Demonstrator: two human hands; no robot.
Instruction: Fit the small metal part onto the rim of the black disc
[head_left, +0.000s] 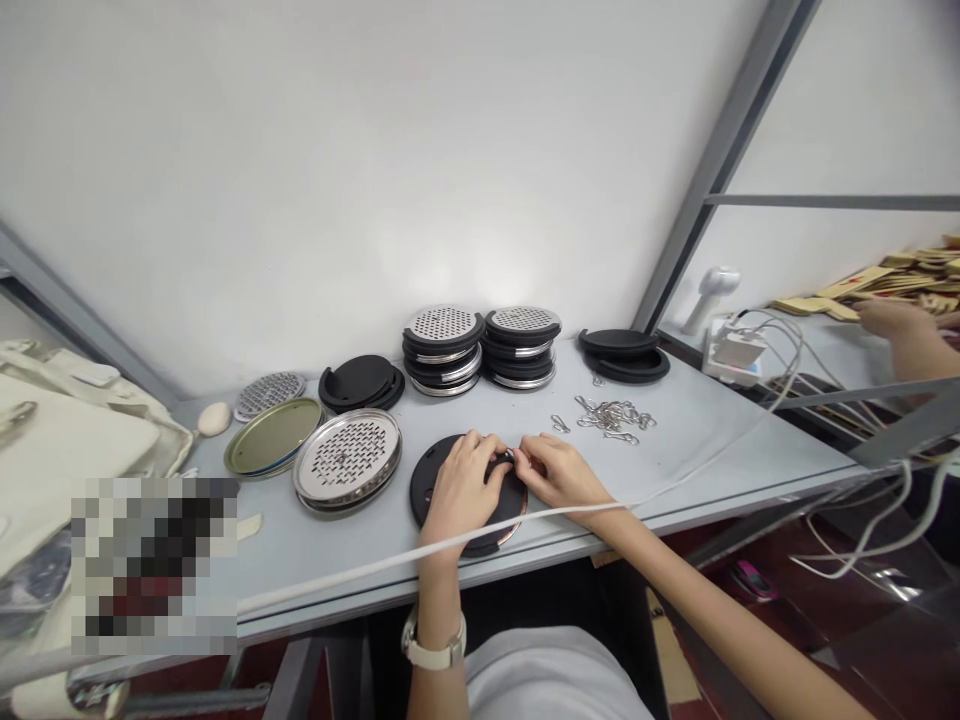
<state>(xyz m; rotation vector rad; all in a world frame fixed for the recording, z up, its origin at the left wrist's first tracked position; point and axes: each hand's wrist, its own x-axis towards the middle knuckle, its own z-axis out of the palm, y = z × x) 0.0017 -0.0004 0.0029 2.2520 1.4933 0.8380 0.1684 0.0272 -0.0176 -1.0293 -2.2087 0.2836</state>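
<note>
- Two bare hands meet over a black disc [426, 480] at the near edge of a gray table [697, 420], at the lower center of the frame.
- The left hand [461, 495] lies across the disc, its fingers bent; whether they clamp it or only press on it, one cannot tell.
- The right hand [559, 475] has its fingertips drawn together, seemingly pinching a small shiny piece [510, 455] at the disc's far side.
- The step in hand looks like close fingertip work on that piece; at that spot, the next move calls for a steady left hand and a fine right-hand pinch.
- Metal clips [615, 415] lie loose at center right, near the right hand, below two black rings [622, 345].
- Two stacks [442, 345] of black and silver discs stand against the wall at center, topped with perforated plates.
- At center left sit a perforated metal disc [349, 455], an olive lid [274, 435] and more black discs [364, 382].
- A white cable [337, 573] cuts across the foreground, passing in front of the right forearm.
- Another person's hand [896, 325] reaches in at the right edge, beside flat yellowish pieces [885, 275].
</note>
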